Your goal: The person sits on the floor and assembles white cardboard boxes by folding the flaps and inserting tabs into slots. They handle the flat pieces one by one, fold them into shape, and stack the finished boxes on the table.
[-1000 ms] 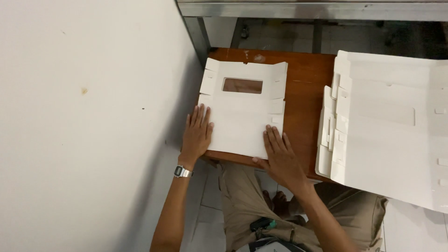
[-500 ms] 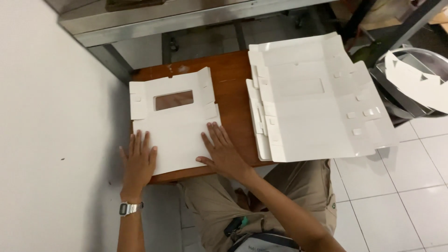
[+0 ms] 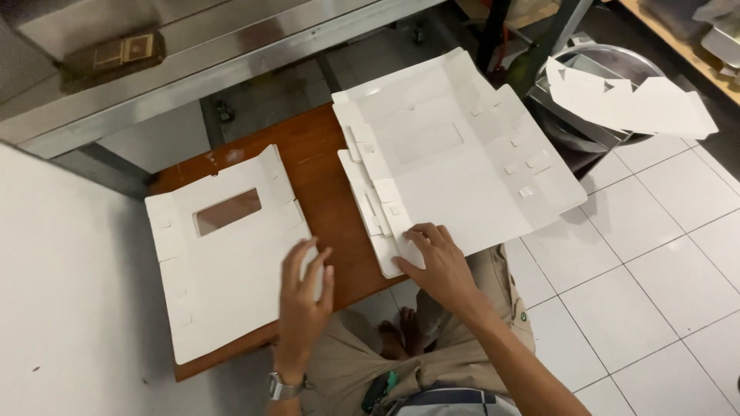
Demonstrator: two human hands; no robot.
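While the left hand (image 3: 303, 296) lies open, fingers spread, on the windowed flat box (image 3: 223, 254) at the desk's (image 3: 324, 192) left, the right hand (image 3: 435, 262), open too, presses the stack of flat boxes (image 3: 462, 154) beside it.

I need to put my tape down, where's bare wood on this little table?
Bare wood shows in the strip between the windowed sheet and the stack, and at the table's far edge. The near end is crowded by the left hand and right hand.
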